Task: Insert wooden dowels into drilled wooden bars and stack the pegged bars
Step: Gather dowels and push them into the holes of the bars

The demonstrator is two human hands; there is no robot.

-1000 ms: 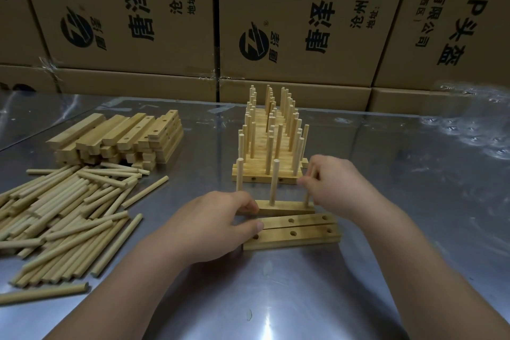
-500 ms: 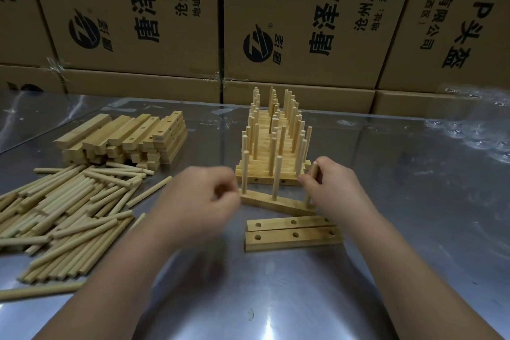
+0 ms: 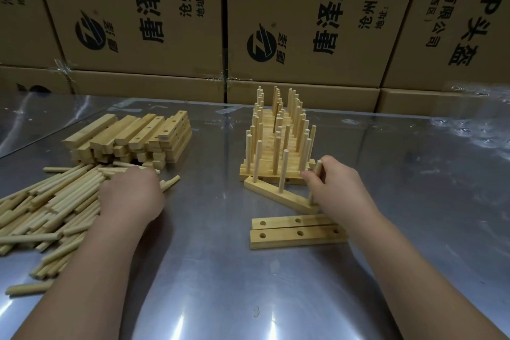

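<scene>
A pegged bar (image 3: 278, 196) with three upright dowels lies askew just in front of the stack of pegged bars (image 3: 276, 146). My right hand (image 3: 334, 188) pinches the bar's rightmost dowel (image 3: 317, 171) near its top. My left hand (image 3: 131, 196) lies palm down on the pile of loose dowels (image 3: 49, 201) at the left; its fingertips are hidden, so any hold on a dowel cannot be made out. Two drilled bars without dowels (image 3: 295, 232) lie side by side in front of the pegged bar.
A heap of drilled bars (image 3: 132, 138) sits at the back left of the shiny metal table (image 3: 209, 284). Printed cardboard boxes (image 3: 303, 22) wall off the far edge. Clear bubble wrap (image 3: 474, 130) lies at the right.
My left hand let go of the pegged bar and moved left onto the dowel pile. The right hand kept its hold, and the bar's left end swung toward the stack.
</scene>
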